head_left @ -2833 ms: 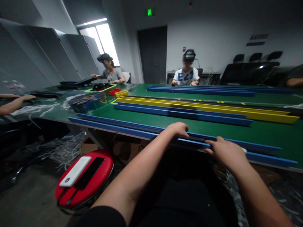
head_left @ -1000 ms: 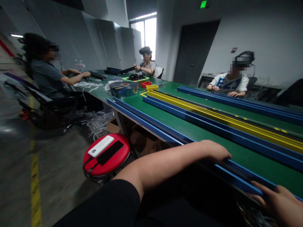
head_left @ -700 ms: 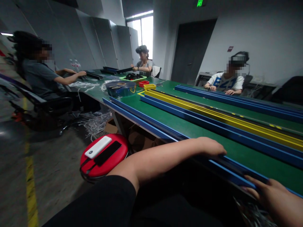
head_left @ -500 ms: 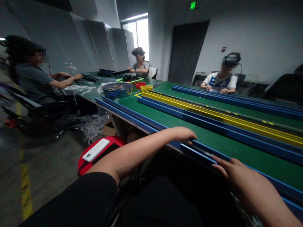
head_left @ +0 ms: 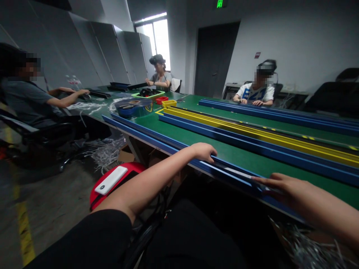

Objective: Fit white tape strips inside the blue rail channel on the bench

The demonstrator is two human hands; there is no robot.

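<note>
A long blue rail (head_left: 157,141) runs along the near edge of the green table (head_left: 252,158). My left hand (head_left: 203,151) lies on this rail with its fingers curled over the far side. My right hand (head_left: 280,185) rests further right on the same rail, palm down, fingers stretched out and apart. A pale strip (head_left: 238,172) shows in the rail's groove between my two hands. My black-clad lap fills the bottom of the view.
More blue rails (head_left: 252,147) and a yellow rail (head_left: 252,130) cross the table. A red stool (head_left: 97,194) with a white power bank (head_left: 110,180) stands at my left. Three other people sit around the table (head_left: 25,97) (head_left: 158,74) (head_left: 256,91). White shreds (head_left: 105,151) litter the floor.
The view swung left, then partly back. My left hand stayed curled on the near rail. My right hand, at the frame's corner a second ago, now lies flat on the rail in fuller view.
</note>
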